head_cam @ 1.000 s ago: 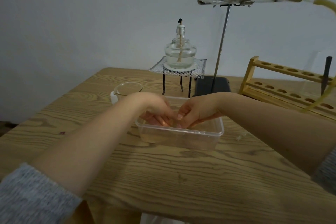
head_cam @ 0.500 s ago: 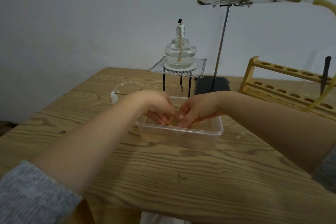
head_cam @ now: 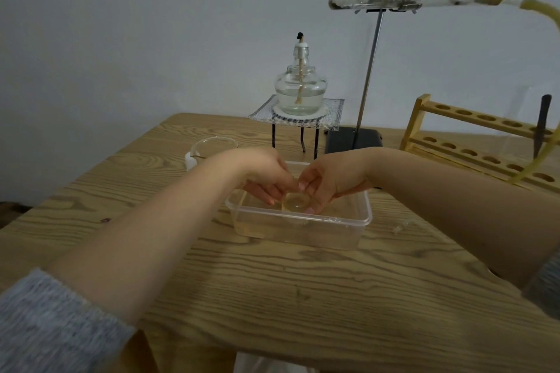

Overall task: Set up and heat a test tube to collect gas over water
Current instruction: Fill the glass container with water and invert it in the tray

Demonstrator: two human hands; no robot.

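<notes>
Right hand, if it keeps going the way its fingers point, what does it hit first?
Probably the left hand: the right hand points leftward across the plastic tub, both touching a small clear glass object. Depth is unclear.

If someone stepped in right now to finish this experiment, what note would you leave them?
Left hand and right hand: both over the clear plastic tub, fingers curled round a small clear glass vessel.
Test tube: clamped level on the stand, stopper and yellow hose fitted.
Spirit lamp: on the gauze tripod, unlit, not under the tube.
Left: settle the vessel, lead the hose to the tub, light the lamp, heat.
</notes>
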